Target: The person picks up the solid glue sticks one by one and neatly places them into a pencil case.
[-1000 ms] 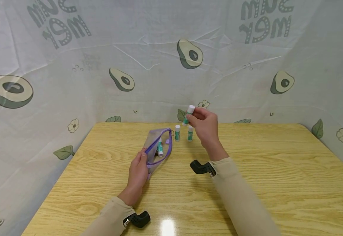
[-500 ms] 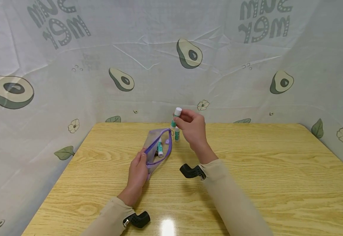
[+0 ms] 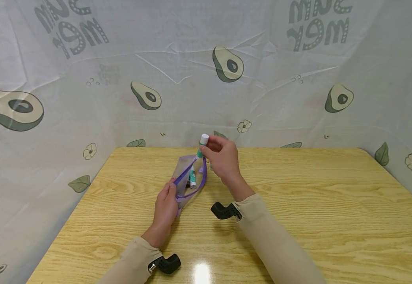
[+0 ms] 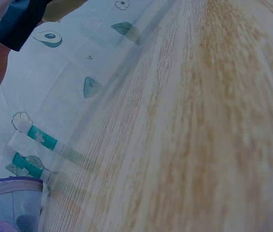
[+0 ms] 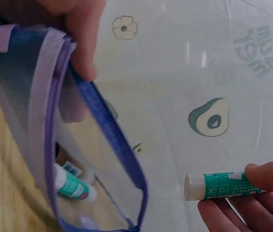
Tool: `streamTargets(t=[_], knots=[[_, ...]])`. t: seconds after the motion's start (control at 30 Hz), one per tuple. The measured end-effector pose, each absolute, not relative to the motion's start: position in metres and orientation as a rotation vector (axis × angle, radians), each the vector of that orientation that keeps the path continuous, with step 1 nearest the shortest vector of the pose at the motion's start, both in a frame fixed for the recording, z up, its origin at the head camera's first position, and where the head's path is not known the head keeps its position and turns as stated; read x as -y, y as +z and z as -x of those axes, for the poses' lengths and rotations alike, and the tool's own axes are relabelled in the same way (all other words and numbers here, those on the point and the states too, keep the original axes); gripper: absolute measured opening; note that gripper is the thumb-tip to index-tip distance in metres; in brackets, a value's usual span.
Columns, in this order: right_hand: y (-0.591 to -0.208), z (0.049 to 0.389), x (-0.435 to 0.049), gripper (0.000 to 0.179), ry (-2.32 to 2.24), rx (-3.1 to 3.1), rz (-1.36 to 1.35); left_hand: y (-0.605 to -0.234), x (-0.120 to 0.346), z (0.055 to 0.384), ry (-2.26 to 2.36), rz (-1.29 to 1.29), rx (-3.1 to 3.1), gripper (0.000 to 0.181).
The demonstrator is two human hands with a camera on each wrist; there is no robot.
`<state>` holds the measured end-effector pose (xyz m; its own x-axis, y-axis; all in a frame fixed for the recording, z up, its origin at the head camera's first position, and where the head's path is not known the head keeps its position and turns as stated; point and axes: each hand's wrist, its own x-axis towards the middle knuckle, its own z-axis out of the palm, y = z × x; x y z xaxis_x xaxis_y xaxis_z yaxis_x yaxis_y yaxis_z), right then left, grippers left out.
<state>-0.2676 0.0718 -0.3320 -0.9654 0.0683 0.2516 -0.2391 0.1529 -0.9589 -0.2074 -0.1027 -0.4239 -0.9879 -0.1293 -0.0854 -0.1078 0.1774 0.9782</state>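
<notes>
A mesh zipper pouch (image 3: 183,165) with purple trim gapes open on the table, and my left hand (image 3: 166,203) pinches its near side. Inside lies a green and white glue stick (image 5: 74,184) beside a dark brown item (image 5: 67,163). My right hand (image 3: 223,158) holds another glue stick (image 3: 202,146) between thumb and fingers, white cap up, at the far end of the pouch's mouth. In the right wrist view its white end points toward the opening. Two more glue sticks, one (image 4: 42,137) and another (image 4: 27,165), stand upright on the table, mostly hidden behind my right hand in the head view.
The wooden table (image 3: 315,205) reaches back to a pale curtain (image 3: 191,118) printed with avocados. Each wrist carries a black camera mount, the left mount (image 3: 168,264) low over the table and the right mount (image 3: 223,211) above its middle.
My right hand has moved left with its glue stick, from above the standing glue sticks to the pouch's mouth, and lowered slightly. The left hand and the pouch have stayed in place.
</notes>
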Motion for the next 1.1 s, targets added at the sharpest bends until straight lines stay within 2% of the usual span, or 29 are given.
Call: streamTargets(t=[0.57,1.1], knots=[[-0.366,0.271,-0.073,0.028,1.721,2.419,-0.079,-0.425,0.097,0.199,-1.951,-0.235,2.387,0.053],[-0.391,0.268,-0.070,0.027,1.590,2.537,-0.106,-0.428,0.093,0.187,-1.948,-0.254,2.375,0.052]])
